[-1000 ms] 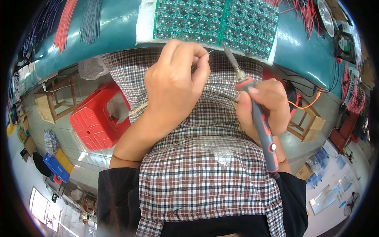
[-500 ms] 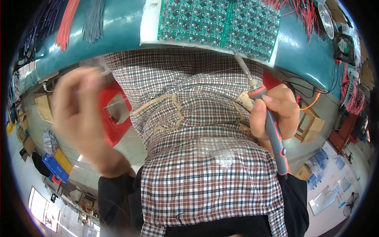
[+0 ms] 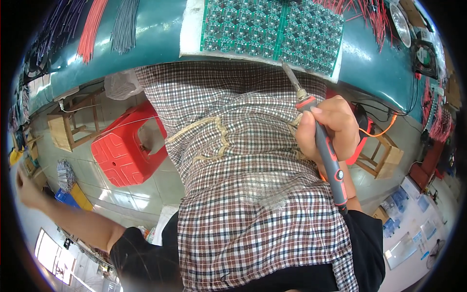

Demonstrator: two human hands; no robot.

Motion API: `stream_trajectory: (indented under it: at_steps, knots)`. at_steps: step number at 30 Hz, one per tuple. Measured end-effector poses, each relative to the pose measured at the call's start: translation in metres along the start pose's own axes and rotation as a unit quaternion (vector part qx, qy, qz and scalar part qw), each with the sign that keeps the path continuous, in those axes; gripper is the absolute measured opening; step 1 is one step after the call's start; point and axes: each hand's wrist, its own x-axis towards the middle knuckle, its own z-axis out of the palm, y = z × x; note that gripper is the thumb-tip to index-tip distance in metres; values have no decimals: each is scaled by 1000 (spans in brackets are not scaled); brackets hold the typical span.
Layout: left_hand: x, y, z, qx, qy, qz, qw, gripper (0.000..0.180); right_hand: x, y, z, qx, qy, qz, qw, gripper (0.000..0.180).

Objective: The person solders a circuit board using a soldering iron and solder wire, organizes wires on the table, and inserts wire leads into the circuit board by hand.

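Note:
My right hand is closed around a grey and red soldering iron. The iron's metal tip points up and to the left, by the near edge of a green panel of circuit boards. That panel lies on a white foam pad on the table. Far out on the left, near the rim of the picture, is my left hand, its arm stretched sideways. Its fingers are small and smeared, so I cannot make out whether they hold anything. A thin pale strand runs leftward from my checked apron.
Bundles of red wires and grey wires lie on the green tabletop. More red wires and a small black fan are at the right. A red plastic stool and a wooden stool stand on the left.
My left hand has swung from beside my lap out to the far left. My right hand has shifted slightly left with the soldering iron.

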Motion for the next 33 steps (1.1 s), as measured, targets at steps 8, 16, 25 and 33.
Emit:
stream_trajectory:
  at_steps: [8,16,25,33]
  knots:
    - [-265,318,-58,-465,-363,195,784,8,-1,-4,1,13,4,3,1000,29]
    - [-324,394,-77,-607,-302,249,692,10,-2,-4,11,22,4,20,1000,29]
    - [-334,405,-73,-622,-292,227,690,11,0,-2,14,21,2,13,1000,30]
    - [-335,407,-68,-612,-287,231,699,11,-1,-5,14,-6,-29,5,1000,34]
